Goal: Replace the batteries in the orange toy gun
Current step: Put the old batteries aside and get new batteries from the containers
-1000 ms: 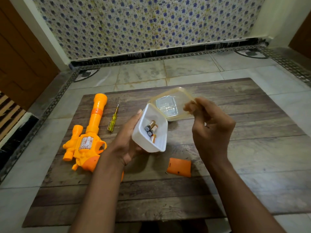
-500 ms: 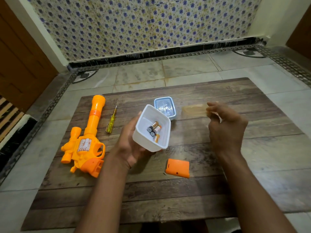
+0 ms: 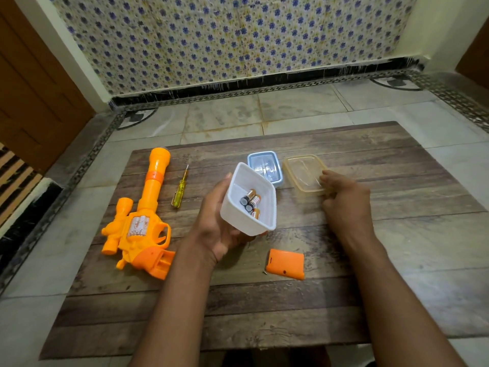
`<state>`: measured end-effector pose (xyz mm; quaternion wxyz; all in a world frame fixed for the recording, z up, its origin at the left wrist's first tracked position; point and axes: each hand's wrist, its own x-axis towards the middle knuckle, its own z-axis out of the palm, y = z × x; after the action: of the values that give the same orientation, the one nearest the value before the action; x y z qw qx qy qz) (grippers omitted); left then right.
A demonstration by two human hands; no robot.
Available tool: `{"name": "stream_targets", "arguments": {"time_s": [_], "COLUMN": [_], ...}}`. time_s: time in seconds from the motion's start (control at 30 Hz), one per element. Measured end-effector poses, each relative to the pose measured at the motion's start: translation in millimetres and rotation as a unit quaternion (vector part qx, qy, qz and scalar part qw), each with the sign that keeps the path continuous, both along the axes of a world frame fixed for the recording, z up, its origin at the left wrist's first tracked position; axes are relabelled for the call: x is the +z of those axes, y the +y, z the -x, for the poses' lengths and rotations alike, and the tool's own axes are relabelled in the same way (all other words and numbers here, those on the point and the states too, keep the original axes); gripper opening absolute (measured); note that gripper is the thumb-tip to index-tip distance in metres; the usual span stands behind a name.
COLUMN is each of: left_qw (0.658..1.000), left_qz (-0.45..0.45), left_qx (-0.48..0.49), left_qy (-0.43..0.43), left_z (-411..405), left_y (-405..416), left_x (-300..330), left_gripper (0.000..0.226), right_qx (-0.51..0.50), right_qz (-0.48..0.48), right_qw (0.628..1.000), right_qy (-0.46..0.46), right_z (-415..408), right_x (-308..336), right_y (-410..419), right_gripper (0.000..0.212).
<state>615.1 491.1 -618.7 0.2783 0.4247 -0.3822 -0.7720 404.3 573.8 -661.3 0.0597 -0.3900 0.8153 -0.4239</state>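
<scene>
The left hand point(image 3: 217, 229) holds the white box point(image 3: 248, 202) up off the tabletop point(image 3: 397, 234), fingers curled round its side, with the batteries point(image 3: 251, 203) lying inside. The right hand point(image 3: 341, 200) rests on the clear lid point(image 3: 304, 173), fingers bent on its edge. I think the next good move is to let go of the lid, keep the box level, and pinch one battery at a time. The gun point(image 3: 140, 221) lies to the left, its cover point(image 3: 285, 264) off nearby.
</scene>
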Motion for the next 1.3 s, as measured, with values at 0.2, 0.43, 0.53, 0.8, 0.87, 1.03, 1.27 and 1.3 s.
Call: {"name": "stream_targets", "arguments": {"time_s": [0.2, 0.43, 0.53, 0.8, 0.87, 1.03, 1.27, 1.3], "left_qw": [1.000, 0.996, 0.991, 0.807, 0.799, 0.874, 0.985, 0.991], "left_qz": [0.016, 0.063, 0.109, 0.480, 0.495, 0.430, 0.145, 0.104], "left_qx": [-0.005, 0.008, 0.029, 0.014, 0.016, 0.058, 0.078, 0.067], "left_qy": [-0.025, -0.055, -0.072, -0.344, -0.340, -0.216, -0.060, -0.049], "left_z": [5, 14, 26, 74, 80, 88, 78, 75], "left_y": [3, 8, 13, 58, 64, 65, 64, 63], "left_x": [-3, 0, 9, 33, 34, 28, 25, 25], "left_gripper": [0.054, 0.058, 0.059, 0.036, 0.036, 0.037, 0.033, 0.038], "right_qx": [0.062, -0.013, 0.010, 0.015, 0.012, -0.014, -0.056, -0.063], "right_qz": [-0.061, 0.095, 0.154, 0.242, 0.257, 0.286, 0.337, 0.341], "right_qw": [0.995, 0.995, 0.976, 0.660, 0.613, 0.580, 0.514, 0.506], "right_qy": [0.039, 0.017, -0.154, -0.711, -0.747, -0.763, -0.787, -0.790], "right_z": [-8, -21, -44, -52, -43, -29, -2, 2], "right_x": [3, 20, 34, 33, 29, 35, 31, 31], "right_y": [-2, 0, 0, 7, 11, 19, 17, 18], "right_gripper": [0.042, 0.026, 0.018, 0.046, 0.044, 0.068, 0.024, 0.023]}}
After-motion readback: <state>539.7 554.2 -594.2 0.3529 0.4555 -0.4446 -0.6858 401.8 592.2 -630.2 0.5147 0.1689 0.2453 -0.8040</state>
